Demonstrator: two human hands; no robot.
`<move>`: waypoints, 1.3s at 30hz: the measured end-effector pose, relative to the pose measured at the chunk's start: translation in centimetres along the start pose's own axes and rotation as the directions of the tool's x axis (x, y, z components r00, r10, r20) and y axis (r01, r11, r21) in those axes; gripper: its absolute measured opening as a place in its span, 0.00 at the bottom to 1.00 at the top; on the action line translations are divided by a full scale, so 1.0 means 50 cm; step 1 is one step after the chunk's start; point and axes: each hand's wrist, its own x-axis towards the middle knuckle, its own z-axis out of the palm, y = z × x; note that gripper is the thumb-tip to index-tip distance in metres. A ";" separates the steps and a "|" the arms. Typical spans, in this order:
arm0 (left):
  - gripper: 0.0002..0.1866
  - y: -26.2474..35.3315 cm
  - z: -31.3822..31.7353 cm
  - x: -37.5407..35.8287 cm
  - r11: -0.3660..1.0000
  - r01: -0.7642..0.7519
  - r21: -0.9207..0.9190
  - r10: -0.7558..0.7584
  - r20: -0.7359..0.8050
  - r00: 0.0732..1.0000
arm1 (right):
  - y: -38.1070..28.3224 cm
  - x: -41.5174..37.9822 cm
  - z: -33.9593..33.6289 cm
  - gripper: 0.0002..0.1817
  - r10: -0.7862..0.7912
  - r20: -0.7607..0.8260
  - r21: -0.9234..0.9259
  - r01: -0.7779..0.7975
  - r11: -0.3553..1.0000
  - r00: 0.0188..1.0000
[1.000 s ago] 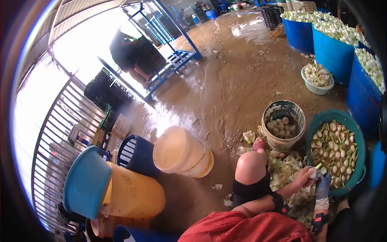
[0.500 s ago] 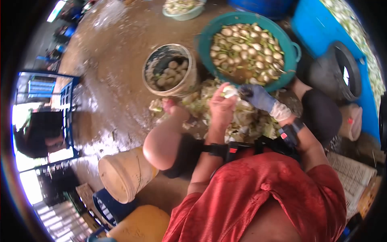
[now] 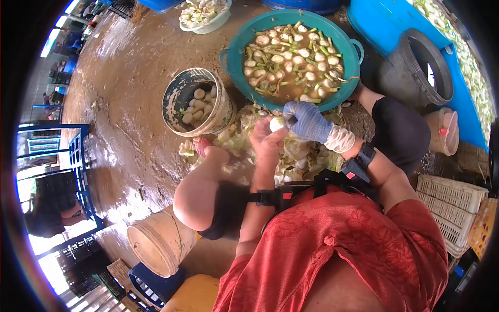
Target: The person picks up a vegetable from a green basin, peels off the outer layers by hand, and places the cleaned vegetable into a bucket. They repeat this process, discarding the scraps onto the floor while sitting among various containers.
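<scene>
My bare left hand grips a small white bulb above a pile of pale green peelings on the floor. My right hand, in a blue glove, is curled against the same bulb from the right. Whether it also holds a tool is hidden. Just beyond my hands sits a teal basin of muddy water full of untrimmed bulbs with green stalks. To the left of it stands a worn white bucket with several clean white bulbs inside.
A black bucket and blue tubs heaped with bulbs stand at the right. A white crate lies by my right side. A cream bucket lies tipped near my left knee. The floor is wet and muddy.
The view has swung from the open floor down onto my hands. Both hands stay together on the bulb, now a little closer to the basin.
</scene>
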 end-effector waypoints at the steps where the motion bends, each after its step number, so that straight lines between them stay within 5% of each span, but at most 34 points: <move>1: 0.16 0.001 -0.004 0.000 0.993 0.027 -0.113 -0.018 0.081 0.997 | 0.010 0.003 0.007 0.04 -0.009 -0.068 0.055 0.013 0.998 0.998; 5: 0.15 0.009 0.000 -0.001 0.959 0.077 -0.271 -0.048 0.111 0.993 | 0.024 0.002 0.001 0.06 0.100 -0.078 0.297 -0.072 0.952 0.992; 8: 0.18 0.004 0.006 0.002 0.987 0.043 -0.153 -0.032 0.076 0.997 | 0.000 -0.013 -0.004 0.09 0.093 -0.082 0.373 -0.056 0.926 0.992; 12: 0.21 0.000 0.010 -0.002 1.000 0.003 -0.014 -0.002 0.055 0.998 | 0.005 -0.020 0.012 0.08 -0.005 -0.120 0.054 0.012 0.998 0.993; 15: 0.23 0.001 -0.004 0.000 0.999 0.026 0.033 -0.030 0.111 0.993 | -0.010 -0.017 -0.001 0.07 0.060 -0.064 0.055 -0.056 0.997 0.996; 17: 0.22 0.002 -0.011 0.001 0.973 0.176 -0.149 -0.143 0.211 0.967 | 0.013 -0.012 0.009 0.06 0.072 -0.069 0.126 -0.063 0.990 0.995; 21: 0.18 0.002 -0.004 -0.003 0.948 0.184 -0.258 -0.092 0.332 0.939 | 0.023 -0.012 0.011 0.05 0.105 -0.137 0.344 -0.052 0.938 0.985; 24: 0.15 0.002 0.010 -0.004 0.984 0.110 -0.139 -0.092 0.128 0.988 | 0.021 -0.019 0.010 0.05 0.113 -0.093 0.345 -0.074 0.936 0.989; 25: 0.15 -0.002 0.008 0.005 0.958 -0.234 0.169 0.206 0.167 0.964 | 0.026 -0.018 0.013 0.05 0.114 -0.095 0.344 -0.075 0.936 0.989; 26: 0.15 -0.007 0.005 0.010 0.726 -0.540 0.426 0.454 0.293 0.841 | 0.035 -0.017 0.021 0.06 0.130 -0.098 0.279 -0.099 0.955 0.987; 27: 0.15 -0.012 0.002 0.011 0.726 -0.542 0.424 0.455 0.295 0.840 | 0.042 -0.018 0.029 0.08 0.146 -0.102 0.212 -0.122 0.970 0.984; 29: 0.20 -0.003 0.005 0.003 0.991 -0.125 -0.041 0.129 0.136 0.982 | 0.070 -0.029 0.060 0.10 0.201 0.002 0.069 -0.201 0.977 0.980; 33: 0.24 -0.005 -0.011 0.014 0.911 -0.319 0.263 0.279 0.176 0.944 | 0.107 -0.078 0.119 0.12 0.390 0.334 -0.310 -0.290 0.905 0.858; 34: 0.26 -0.013 -0.019 0.021 0.978 -0.129 -0.167 0.151 0.128 0.980 | 0.107 -0.087 0.120 0.12 0.388 0.336 -0.310 -0.289 0.906 0.858; 35: 0.29 -0.022 -0.028 0.026 0.820 0.072 -0.568 0.008 0.138 0.990 | 0.107 -0.098 0.122 0.12 0.330 0.450 -0.303 -0.206 0.931 0.829; 37: 0.33 -0.030 -0.054 0.048 0.802 0.122 -0.585 -0.058 0.126 0.990 | 0.093 -0.104 0.116 0.13 0.274 0.559 -0.285 -0.130 0.950 0.783; 39: 0.35 -0.017 -0.082 0.092 0.358 0.286 -0.889 0.115 0.346 0.931 | 0.058 -0.080 0.082 0.14 0.242 0.690 -0.236 -0.104 0.966 0.682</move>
